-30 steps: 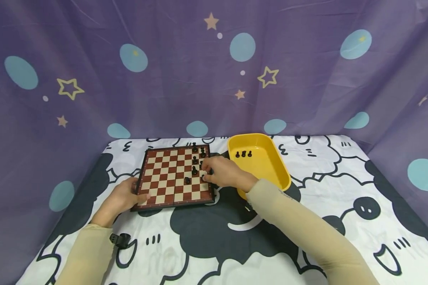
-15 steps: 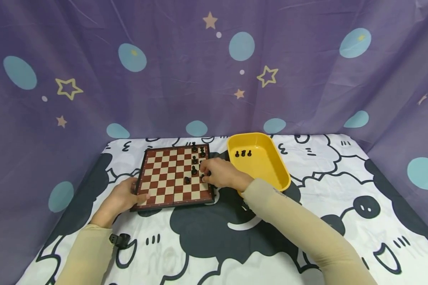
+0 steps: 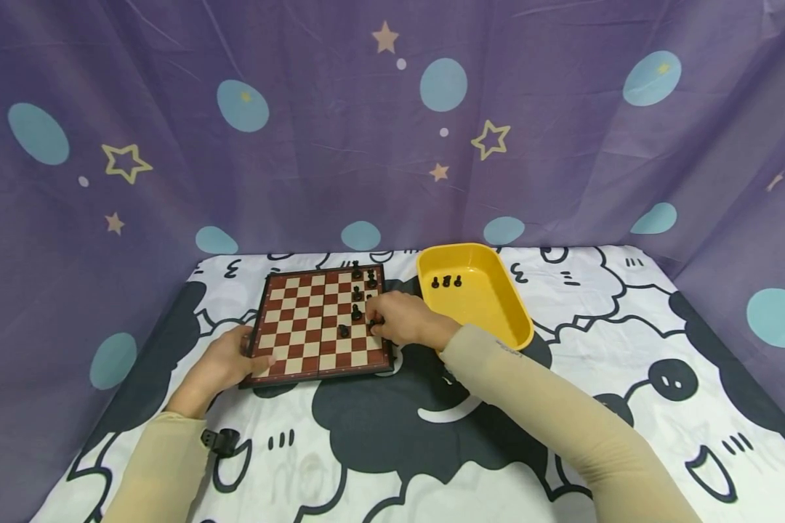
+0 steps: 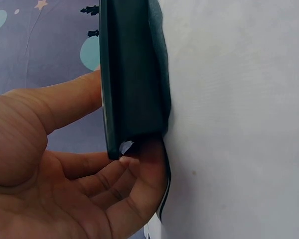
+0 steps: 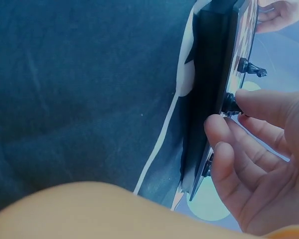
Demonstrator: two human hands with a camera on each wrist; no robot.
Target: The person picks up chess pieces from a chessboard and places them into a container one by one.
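My left hand grips the near left corner of a red-and-cream chessboard. Its thumb lies on top, and in the left wrist view the fingers curl under the board's dark side. At the board's right edge my right hand pinches a black chess piece between thumb and fingers. The piece's base is right at the board surface; its top is hidden by the thumb. Beside it stands a black knight. Several other black pieces, one of them a chess piece near the right fingers, stand on the right half.
Right of the board stands a yellow tray with 3 small black chess pieces near its left wall. Everything rests on a cartoon-print cloth. Behind it hangs a purple curtain. A black strap-like device shows by the left wrist.
My right hand has shifted very slightly left, staying at the chess piece on the board's right edge. My left hand has kept its hold on the board.
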